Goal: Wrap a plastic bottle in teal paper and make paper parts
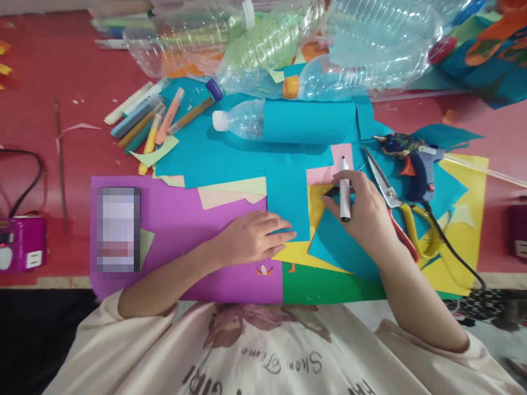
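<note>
My left hand (257, 237) lies flat with its fingers stretched out, the fingertips on a blue paper strip (288, 197). In my right hand (366, 214) is a white marker (345, 195) with black ends, held upright between the fingers. A small dark piece (332, 191) shows at the fingertips of that hand; I cannot make out what it is. Under the right hand is another sheet of blue paper (335, 241). Beyond both hands a plastic bottle (245, 119) with a white cap lies on its side, wrapped in blue paper.
Scissors (389, 189) and a glue gun (420, 167) with its cord lie at the right. Several markers (140, 112) are at the back left. A phone (118, 229) rests on purple paper (177, 219). Clear plastic bottles (370, 38) crowd the back.
</note>
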Tool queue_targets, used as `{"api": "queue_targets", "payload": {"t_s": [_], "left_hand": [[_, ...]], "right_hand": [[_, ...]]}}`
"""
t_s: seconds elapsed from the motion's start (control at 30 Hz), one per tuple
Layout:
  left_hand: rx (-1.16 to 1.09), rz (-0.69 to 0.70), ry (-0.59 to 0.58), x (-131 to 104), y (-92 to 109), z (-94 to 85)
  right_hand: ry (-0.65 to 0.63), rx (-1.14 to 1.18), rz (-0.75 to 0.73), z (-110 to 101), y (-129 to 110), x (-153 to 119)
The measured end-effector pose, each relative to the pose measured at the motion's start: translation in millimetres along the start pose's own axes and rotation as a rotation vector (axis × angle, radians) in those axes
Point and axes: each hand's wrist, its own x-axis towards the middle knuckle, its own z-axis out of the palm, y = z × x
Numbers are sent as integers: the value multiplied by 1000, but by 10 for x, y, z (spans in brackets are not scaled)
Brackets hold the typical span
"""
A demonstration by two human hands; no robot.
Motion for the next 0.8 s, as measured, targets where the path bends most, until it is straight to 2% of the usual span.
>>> {"api": "queue_targets", "payload": {"t_s": [0.23,0.33,0.4,0.53,0.63,0.7,0.8], "left_hand": [[86,-19,-110,6,72,57],[106,-24,-126,7,80,73],[131,-21,-135,12,92,83],[203,-29,-202,33,149,90],[258,-45,-267,52,210,81],[280,-57,-287,61,242,78],[285,-69,-300,59,259,97]], "right_hand": [[191,-68,51,-99,-51,180],[265,126,62,-113,-162,175],[204,385,99,-77,-240,177],[-43,945,198,123,-348,234],[-170,1164,288,303,-385,279],[-171,1194,331,388,-389,297],[-55,1140,357,440,-357,321]]}}
